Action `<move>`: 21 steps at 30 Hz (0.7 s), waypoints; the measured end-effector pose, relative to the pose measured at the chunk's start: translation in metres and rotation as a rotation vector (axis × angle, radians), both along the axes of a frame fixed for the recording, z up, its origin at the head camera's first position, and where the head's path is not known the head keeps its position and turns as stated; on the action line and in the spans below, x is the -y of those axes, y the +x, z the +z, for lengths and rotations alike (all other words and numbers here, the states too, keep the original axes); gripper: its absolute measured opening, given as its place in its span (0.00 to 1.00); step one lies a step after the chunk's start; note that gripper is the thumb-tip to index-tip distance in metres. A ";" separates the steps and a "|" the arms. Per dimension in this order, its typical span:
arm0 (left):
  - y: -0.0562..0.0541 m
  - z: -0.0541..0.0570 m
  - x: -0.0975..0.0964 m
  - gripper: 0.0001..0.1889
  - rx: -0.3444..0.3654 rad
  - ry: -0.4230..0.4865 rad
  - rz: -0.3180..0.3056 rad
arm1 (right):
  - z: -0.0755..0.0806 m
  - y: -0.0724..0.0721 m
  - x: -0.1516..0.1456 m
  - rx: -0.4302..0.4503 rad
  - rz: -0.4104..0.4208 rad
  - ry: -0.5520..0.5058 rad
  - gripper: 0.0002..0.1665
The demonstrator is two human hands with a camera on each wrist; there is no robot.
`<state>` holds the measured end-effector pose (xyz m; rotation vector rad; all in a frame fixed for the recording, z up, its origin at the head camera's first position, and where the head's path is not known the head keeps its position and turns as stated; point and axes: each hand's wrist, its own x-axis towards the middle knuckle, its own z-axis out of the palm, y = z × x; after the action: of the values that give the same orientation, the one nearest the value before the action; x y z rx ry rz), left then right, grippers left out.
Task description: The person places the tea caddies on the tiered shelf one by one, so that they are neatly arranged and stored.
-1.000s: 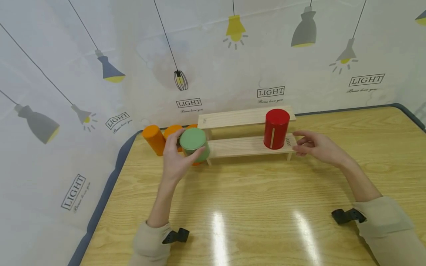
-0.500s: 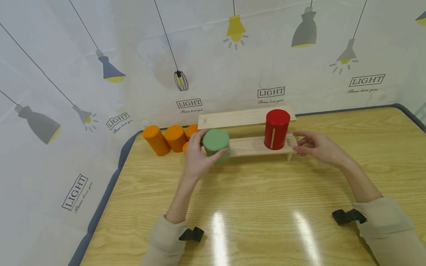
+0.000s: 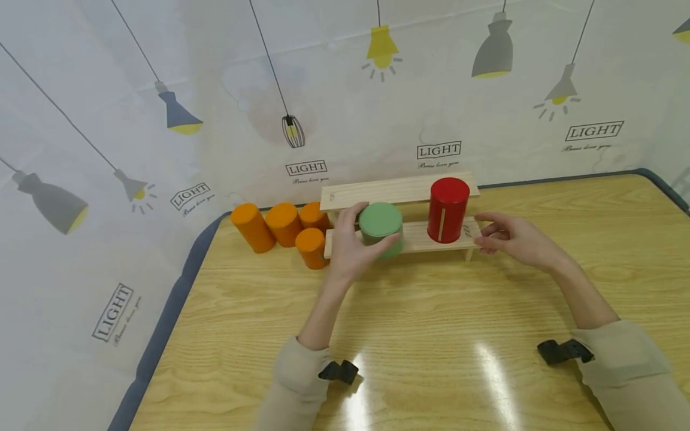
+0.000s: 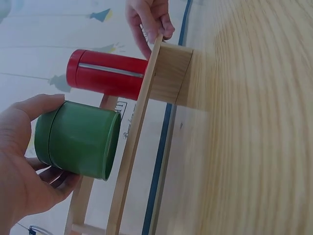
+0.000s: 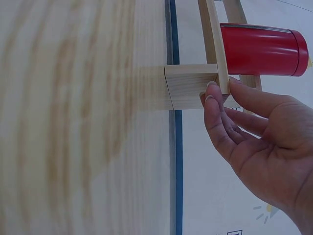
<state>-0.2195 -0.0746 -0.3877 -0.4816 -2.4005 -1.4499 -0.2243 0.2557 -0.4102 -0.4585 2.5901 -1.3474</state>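
We observe a white, lightly creased sheet-like wall covering (image 3: 345,84) behind and to the left of the table, printed with grey, blue and yellow hanging lamps (image 3: 493,46) and repeated boxed black "LIGHT" lettering (image 3: 439,149), with script beneath. We record a glossy, yellow-brown wood-grain table (image 3: 242,323), its far right corner rounded, bordered by a dark blue-grey edge strip (image 3: 163,335). We note two bright, elongated light reflections (image 3: 496,383) on its near surface.

Two white glare streaks on the tabletop (image 3: 426,335)
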 end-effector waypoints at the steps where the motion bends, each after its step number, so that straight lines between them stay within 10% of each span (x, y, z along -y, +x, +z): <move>1: -0.001 -0.001 -0.003 0.40 0.006 0.005 -0.004 | 0.000 0.000 0.000 0.001 0.001 0.000 0.36; 21: -0.012 -0.005 -0.044 0.41 0.151 0.063 0.060 | 0.001 0.001 0.002 0.005 -0.017 0.010 0.35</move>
<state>-0.2312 -0.0310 -0.3923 -0.2919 -2.4520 -1.5816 -0.2234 0.2536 -0.4089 -0.4324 2.6011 -1.3378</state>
